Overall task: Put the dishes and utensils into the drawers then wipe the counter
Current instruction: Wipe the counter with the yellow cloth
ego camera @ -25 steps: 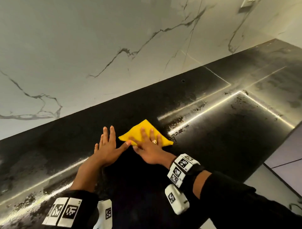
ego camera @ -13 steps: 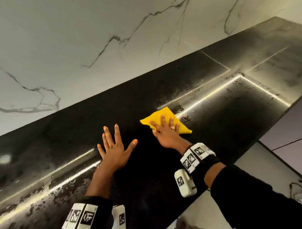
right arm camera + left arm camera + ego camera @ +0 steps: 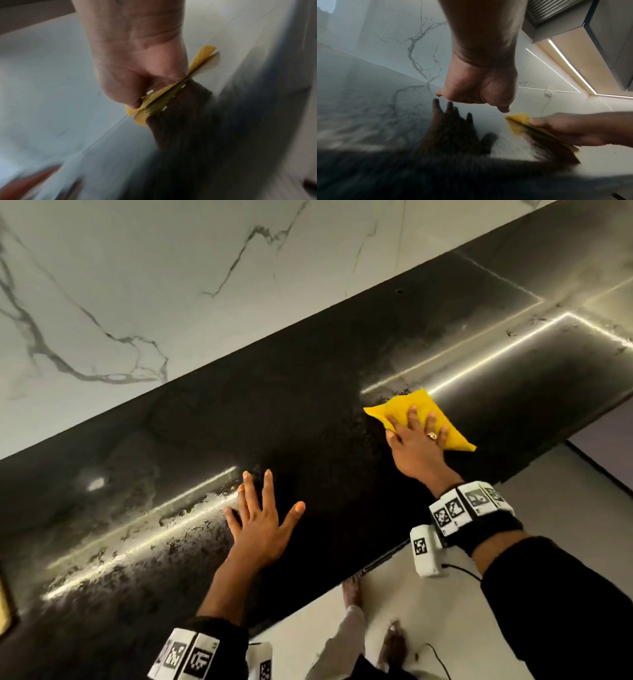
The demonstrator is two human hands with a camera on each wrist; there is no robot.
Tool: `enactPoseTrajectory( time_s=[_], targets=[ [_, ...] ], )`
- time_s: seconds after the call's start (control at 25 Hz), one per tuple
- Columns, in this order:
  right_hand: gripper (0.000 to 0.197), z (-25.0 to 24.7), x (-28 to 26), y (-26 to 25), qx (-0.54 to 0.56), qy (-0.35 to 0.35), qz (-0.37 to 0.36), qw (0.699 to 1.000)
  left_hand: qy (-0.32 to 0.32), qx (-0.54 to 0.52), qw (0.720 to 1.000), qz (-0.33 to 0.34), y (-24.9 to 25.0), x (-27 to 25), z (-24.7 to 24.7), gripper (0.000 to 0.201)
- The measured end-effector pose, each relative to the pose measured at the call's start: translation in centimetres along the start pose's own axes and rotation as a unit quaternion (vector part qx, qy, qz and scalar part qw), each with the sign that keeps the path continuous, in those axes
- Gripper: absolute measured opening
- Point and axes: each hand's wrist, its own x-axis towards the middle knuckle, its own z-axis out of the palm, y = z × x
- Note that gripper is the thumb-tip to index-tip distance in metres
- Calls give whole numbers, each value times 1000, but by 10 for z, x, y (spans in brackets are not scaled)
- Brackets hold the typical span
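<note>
A folded yellow cloth point(image 3: 407, 409) lies flat on the glossy black counter point(image 3: 308, 412), right of centre. My right hand point(image 3: 416, 440) presses down on it with straight, spread fingers; a ring shows on one finger. The cloth point(image 3: 522, 119) also shows in the left wrist view under the right hand point(image 3: 570, 129), and in the right wrist view the cloth point(image 3: 202, 56) pokes out beneath my palm point(image 3: 145, 70). My left hand point(image 3: 262, 515) rests flat on the counter to the left, fingers spread, holding nothing. No dishes or utensils are in view.
A white marble backsplash point(image 3: 171, 285) runs along the counter's far edge. A light strip under the upper cabinet point(image 3: 570, 67) reflects on the counter. The counter's front edge runs diagonally at lower right, with pale floor point(image 3: 513, 508) and my feet below.
My right hand has slid the yellow cloth to the right across the counter, away from my left hand. The left hand stays flat on the counter.
</note>
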Motion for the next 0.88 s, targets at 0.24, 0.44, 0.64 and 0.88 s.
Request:
enactPoseTrajectory(
  time_s=[0.24,0.44,0.64,0.88],
  targets=[
    [50,99,-178,-47,-133,-99,-517,840,193,-21,981,-25,-5,-49,38,80],
    [48,48,-100,69,-106,156,-249,950,179,5,984,23,10,-73,56,77],
    [49,94,-164,47,-32,171,-294,940,171,1,984,53,25,-77,65,85],
    [52,104,-185,92,-118,102,-433,888,173,16,981,83,57,-67,60,78]
  ],
)
